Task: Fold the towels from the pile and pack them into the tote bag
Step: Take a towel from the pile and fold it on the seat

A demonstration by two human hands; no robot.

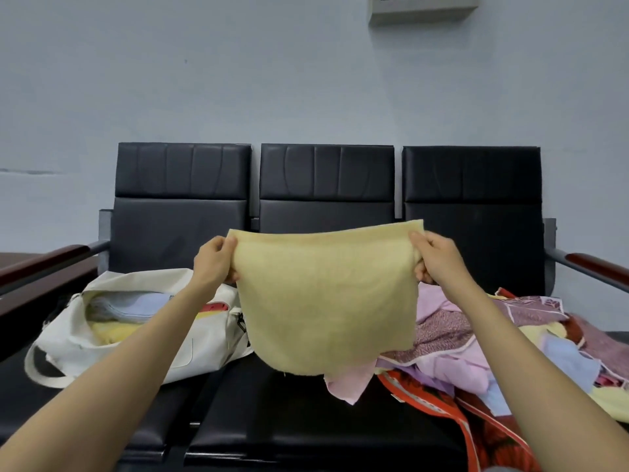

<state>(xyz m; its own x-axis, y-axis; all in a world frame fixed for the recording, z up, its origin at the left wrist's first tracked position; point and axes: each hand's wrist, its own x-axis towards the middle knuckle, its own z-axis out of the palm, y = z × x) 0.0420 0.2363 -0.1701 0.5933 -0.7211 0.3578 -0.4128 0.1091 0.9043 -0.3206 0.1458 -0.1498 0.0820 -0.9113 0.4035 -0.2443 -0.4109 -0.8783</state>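
Observation:
A pale yellow towel [326, 294] hangs spread in the air above the middle seat. My left hand [214, 260] pinches its upper left corner and my right hand [437, 258] pinches its upper right corner. A white tote bag [146, 342] lies on the left seat with its mouth open; folded light blue and yellow towels show inside it. The pile of towels [510, 345], pink, purple, patterned, red and yellow, covers the right seat, partly hidden behind the held towel.
A black three-seat bench [326, 175] stands against a pale wall. Brown wooden armrests [41, 260] flank it on both sides. A bare stretch of black seat [289, 413] lies in front of the hanging towel.

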